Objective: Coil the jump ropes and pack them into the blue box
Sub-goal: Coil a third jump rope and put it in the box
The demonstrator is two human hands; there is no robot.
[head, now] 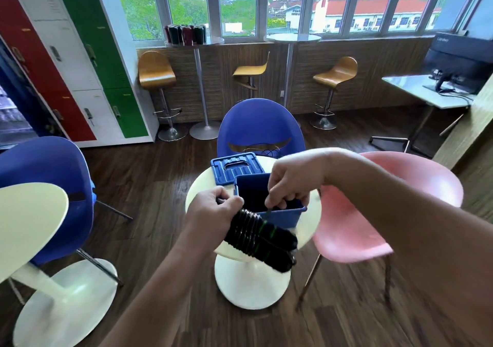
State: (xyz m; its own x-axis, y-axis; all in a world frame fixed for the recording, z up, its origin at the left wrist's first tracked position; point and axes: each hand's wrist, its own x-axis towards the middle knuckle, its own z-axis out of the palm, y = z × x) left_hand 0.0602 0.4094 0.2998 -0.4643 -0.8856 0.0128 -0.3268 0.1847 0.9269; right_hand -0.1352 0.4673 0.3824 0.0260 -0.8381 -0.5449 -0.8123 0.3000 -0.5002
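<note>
Room: dark wood plank floor (149, 186), a long window wall (266, 2) at the far side with trees and red-roofed buildings outside. Lockers (66, 61) in red, white and green fill the left wall. Under the windows a wood-panel strip, two tall bar tables (194, 42), one of them carrying dark cans (185, 34), and three tan stools (156, 71). A grey desk (424, 90) with a monitor (461, 61) sits in the far right corner.

Mid-room: small round white table (198, 186) on a pedestal base. Blue chair (258, 127) at its far edge, pink chair (373, 205) at its right edge. A second white table (29, 218) and another blue chair (53, 181) to the left.

On the table: blue box (282, 217), open, near the middle, dark inside, contents can't be made out. Lid (236, 169) lies flat at the far edge, touching the box's far-left corner.

Rope (260, 236): black coiled bundle with green bands, held in the air over the table's near edge, just in front of the box, not inside it.

Left hand (213, 213) is closed around the bundle's left end. Right hand (292, 185) hangs over the box's opening, fingers pinched together on a thin black strand running down toward the bundle.
</note>
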